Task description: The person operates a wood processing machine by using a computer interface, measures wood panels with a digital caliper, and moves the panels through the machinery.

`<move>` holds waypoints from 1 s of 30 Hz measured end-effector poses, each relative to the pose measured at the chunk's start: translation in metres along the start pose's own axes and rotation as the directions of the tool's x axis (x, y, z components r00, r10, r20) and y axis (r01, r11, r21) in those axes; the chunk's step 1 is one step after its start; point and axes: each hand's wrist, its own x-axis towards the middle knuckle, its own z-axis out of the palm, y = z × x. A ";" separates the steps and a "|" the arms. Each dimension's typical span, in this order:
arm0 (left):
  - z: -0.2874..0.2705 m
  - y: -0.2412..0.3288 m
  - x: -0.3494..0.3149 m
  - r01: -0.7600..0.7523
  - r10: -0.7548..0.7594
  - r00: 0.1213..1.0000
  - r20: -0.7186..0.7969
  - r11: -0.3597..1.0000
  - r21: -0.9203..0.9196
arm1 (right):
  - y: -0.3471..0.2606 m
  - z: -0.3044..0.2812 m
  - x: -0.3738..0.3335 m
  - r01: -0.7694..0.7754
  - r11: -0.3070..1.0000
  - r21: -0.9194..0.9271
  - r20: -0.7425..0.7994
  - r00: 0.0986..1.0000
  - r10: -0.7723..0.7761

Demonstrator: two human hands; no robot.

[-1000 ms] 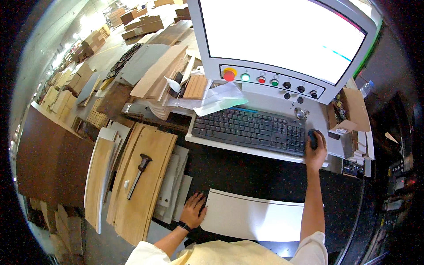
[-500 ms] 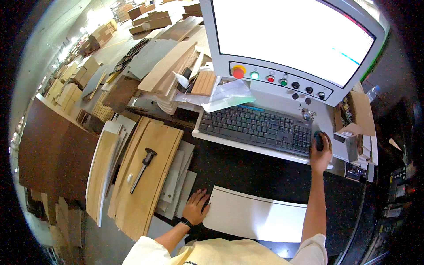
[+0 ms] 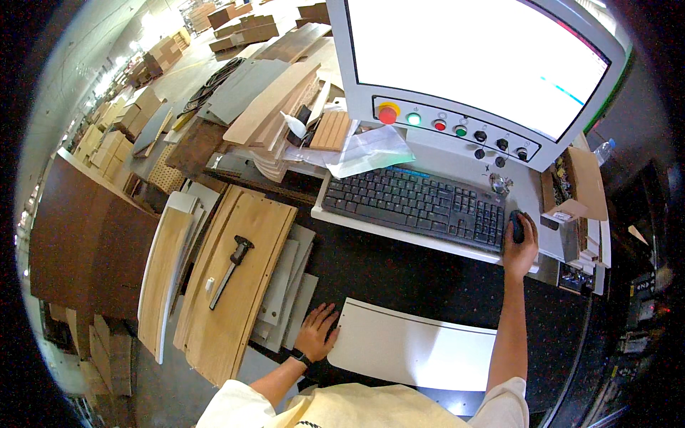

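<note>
I see a small, dark, rounded mouse (image 3: pixel 516 226) right of the keyboard (image 3: pixel 417 207), long axis pointing away from the body; right hand (image 3: pixel 523 250) fingers curled over it. White panel (image 3: pixel 399 342): flat, smooth, rounded corners, dark far-edge line, lying roughly left-right on speckled black table (image 3: pixel 385 274). Left hand (image 3: pixel 318 334) fingers slightly spread by its left end; I can't confirm contact.

A white panel (image 3: pixel 414 346) lies on the black counter (image 3: pixel 399 269). The pale shelf (image 3: pixel 549 246) beyond carries a keyboard (image 3: pixel 421 207) and a mouse (image 3: pixel 517 225); a caliper (image 3: pixel 238 255) lies on a wooden board (image 3: pixel 264 225).
</note>
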 end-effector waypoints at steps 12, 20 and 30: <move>0.000 -0.001 0.000 -0.024 0.024 1.000 -0.021 1.000 0.003 | 0.002 0.001 -0.002 -0.029 1.000 0.010 0.009 1.000 0.029; 0.003 -0.004 -0.001 -0.042 0.043 0.998 -0.045 0.999 0.010 | 0.004 -0.002 -0.001 0.009 1.000 0.004 0.042 0.999 -0.009; 0.003 -0.004 -0.001 -0.023 0.023 1.000 -0.015 1.000 0.017 | 0.000 0.000 -0.001 -0.002 0.999 0.054 0.014 1.000 0.002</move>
